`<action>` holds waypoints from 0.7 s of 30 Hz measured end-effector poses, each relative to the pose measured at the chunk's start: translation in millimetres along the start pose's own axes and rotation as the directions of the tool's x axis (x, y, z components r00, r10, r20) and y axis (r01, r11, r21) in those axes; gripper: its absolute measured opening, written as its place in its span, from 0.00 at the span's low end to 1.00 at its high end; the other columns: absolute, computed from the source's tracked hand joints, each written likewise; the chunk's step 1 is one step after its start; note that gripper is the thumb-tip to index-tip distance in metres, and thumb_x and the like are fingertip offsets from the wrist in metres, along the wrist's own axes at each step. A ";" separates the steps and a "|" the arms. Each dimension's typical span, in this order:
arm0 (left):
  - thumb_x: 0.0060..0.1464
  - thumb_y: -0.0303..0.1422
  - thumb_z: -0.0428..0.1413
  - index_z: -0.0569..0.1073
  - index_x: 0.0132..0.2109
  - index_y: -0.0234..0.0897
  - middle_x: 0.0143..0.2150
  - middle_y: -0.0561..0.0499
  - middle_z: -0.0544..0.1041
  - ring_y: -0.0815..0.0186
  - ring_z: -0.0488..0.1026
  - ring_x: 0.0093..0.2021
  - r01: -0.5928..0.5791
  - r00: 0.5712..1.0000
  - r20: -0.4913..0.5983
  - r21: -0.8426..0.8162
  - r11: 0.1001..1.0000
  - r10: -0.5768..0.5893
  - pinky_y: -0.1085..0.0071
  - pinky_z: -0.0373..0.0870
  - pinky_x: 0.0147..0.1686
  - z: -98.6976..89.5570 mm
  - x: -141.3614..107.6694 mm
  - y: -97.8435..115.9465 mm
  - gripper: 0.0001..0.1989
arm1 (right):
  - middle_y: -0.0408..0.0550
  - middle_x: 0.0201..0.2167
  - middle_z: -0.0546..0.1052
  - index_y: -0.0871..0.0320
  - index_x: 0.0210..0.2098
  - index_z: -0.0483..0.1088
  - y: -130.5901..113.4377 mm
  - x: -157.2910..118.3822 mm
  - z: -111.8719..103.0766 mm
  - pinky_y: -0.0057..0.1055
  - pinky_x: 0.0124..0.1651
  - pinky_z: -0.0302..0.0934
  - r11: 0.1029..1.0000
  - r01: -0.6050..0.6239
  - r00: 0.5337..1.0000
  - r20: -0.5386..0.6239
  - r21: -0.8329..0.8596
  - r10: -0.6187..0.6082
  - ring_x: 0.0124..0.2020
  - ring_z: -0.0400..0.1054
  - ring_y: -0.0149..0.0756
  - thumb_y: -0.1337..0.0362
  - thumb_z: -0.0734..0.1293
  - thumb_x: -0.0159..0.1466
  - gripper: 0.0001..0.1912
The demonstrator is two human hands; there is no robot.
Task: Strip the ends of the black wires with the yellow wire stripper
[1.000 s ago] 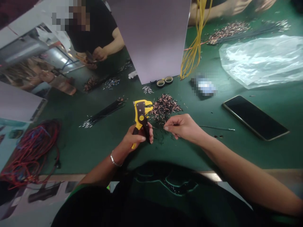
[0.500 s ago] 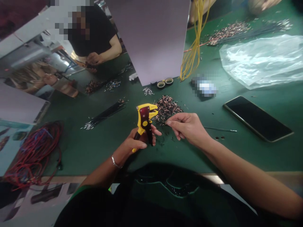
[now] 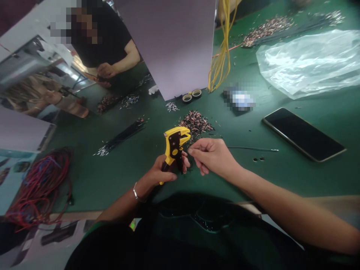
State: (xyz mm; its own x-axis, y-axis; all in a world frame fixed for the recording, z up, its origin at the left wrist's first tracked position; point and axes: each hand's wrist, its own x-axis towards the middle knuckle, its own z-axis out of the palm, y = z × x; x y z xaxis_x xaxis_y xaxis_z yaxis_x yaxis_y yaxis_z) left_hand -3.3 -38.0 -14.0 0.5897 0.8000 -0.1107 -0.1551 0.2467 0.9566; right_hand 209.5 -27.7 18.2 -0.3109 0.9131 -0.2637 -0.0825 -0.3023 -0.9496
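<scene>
My left hand is wrapped around a yellow and black wire stripper, whose jaws point up and to the right. Close to the tool, my right hand pinches thumb and forefinger together; what lies between the tips is too small to make out. A thin dark wire with a silvery end runs out to the right from behind this hand, and I cannot tell if the fingers hold it. Just beyond the jaws lies a heap of short copper-and-black wire pieces.
A bundle of black wires lies left, near coiled red wires. Tape rolls sit by an upright panel. On the right are a phone and a plastic bag. A person works across the table.
My right hand has moved left, closer to the wire stripper. The stripper has shifted slightly right and down in my left hand. The whole view has shifted a little.
</scene>
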 end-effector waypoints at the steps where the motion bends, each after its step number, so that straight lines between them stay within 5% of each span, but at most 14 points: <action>1: 0.42 0.31 0.67 0.72 0.54 0.34 0.45 0.41 0.77 0.56 0.74 0.42 0.000 1.000 -0.001 0.016 1.000 0.000 0.59 0.67 0.45 0.6 -0.1 0.5 0.30 | 0.35 0.11 0.68 0.59 0.24 0.70 0.7 -0.3 0.8 0.21 0.12 0.55 1.000 0.007 1.000 0.000 -0.013 -0.007 0.08 0.58 0.22 0.65 0.67 0.59 0.07; 21: 0.50 0.30 0.63 0.71 0.45 0.33 0.35 0.49 0.75 0.66 0.74 0.32 -0.031 0.997 -0.064 0.308 0.951 0.054 0.69 0.73 0.35 0.8 -1.9 -7.4 0.16 | 0.35 0.10 0.67 0.57 0.21 0.67 3.3 0.9 4.5 0.21 0.11 0.53 0.996 -0.037 0.997 0.062 -0.082 0.042 0.07 0.58 0.21 0.69 0.66 0.61 0.12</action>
State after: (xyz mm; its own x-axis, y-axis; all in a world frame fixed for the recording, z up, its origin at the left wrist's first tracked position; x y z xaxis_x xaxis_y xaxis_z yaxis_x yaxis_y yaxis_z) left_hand -2.6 -41.8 -20.6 0.5287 0.8454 -0.0763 0.0782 0.0410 0.9961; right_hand 204.7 -29.1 15.5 -0.3724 0.8807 -0.2927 0.0072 -0.3126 -0.9498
